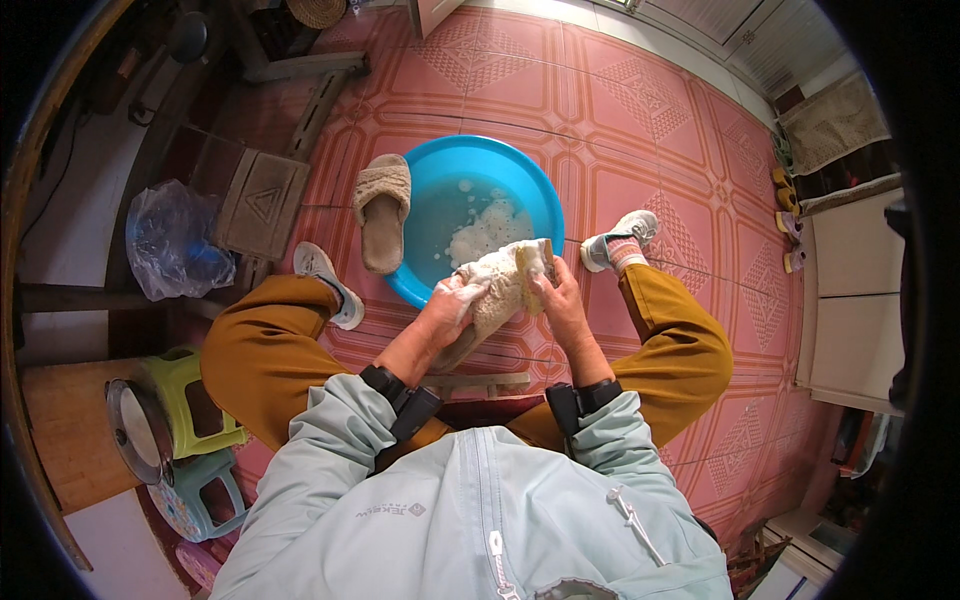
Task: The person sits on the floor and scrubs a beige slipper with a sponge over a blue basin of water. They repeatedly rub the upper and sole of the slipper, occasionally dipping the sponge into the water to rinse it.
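My left hand (pixel 448 307), with foam on its fingers, grips a beige fleecy slipper (pixel 496 294) over the near rim of a blue plastic basin (pixel 551 195). White lather covers much of the slipper's upper. In my right hand (pixel 564 304) is a yellowish scrubbing pad (pixel 531 289), probably a sponge, pressed against the slipper's toe end. Cloudy water (pixel 427 225) with a patch of suds (pixel 491 229) fills the lower part of the basin. A matching slipper (pixel 383 217) rests against the basin's left rim, its sole side down.
Pink patterned tiles (pixel 510 90) surround the basin. My shoes (pixel 330 285) flank it on both sides. To the left are a wooden frame (pixel 300 120), a clear plastic bag (pixel 176 244) and a green plastic stool (pixel 184 405). Pale cabinets (pixel 855 300) and several small shoes (pixel 786 199) line the right.
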Tool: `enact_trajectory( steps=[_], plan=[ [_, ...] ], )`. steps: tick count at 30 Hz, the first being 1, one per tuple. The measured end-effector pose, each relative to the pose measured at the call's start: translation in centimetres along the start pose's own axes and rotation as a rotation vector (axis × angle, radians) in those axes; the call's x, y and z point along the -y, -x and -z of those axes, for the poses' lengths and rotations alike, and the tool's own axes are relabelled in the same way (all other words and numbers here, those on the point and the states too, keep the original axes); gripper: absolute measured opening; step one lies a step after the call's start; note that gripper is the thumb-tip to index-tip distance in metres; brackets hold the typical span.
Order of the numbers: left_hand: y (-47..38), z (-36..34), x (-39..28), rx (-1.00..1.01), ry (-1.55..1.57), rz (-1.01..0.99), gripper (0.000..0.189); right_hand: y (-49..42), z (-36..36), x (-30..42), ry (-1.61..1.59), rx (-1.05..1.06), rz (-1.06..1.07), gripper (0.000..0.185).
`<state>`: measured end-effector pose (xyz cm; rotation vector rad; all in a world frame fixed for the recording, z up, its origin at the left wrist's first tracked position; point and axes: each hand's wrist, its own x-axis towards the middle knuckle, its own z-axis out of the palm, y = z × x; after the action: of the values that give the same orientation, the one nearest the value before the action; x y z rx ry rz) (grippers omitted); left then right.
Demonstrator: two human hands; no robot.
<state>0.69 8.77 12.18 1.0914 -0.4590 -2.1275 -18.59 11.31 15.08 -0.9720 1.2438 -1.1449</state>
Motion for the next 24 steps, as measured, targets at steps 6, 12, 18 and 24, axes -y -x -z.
enact_trajectory(
  steps=[6,12,18,24],
  plan=[
    [-0.1,0.5,-0.4,0.028,0.043,0.020,0.029,-0.2,0.0,-0.6,0.033,0.003,0.010,0.029],
    [0.4,0.6,-0.6,0.045,-0.090,0.031,0.037,-0.2,0.3,-0.9,-0.104,-0.054,-0.028,0.032],
    [0.3,-0.2,-0.5,0.060,-0.040,0.002,0.035,-0.3,0.2,-1.1,-0.053,-0.055,0.011,0.033],
    [0.7,-1.3,-0.4,0.085,-0.285,-0.213,0.038,-1.0,-0.5,-2.0,-0.252,-0.102,-0.152,0.038]
  ],
)
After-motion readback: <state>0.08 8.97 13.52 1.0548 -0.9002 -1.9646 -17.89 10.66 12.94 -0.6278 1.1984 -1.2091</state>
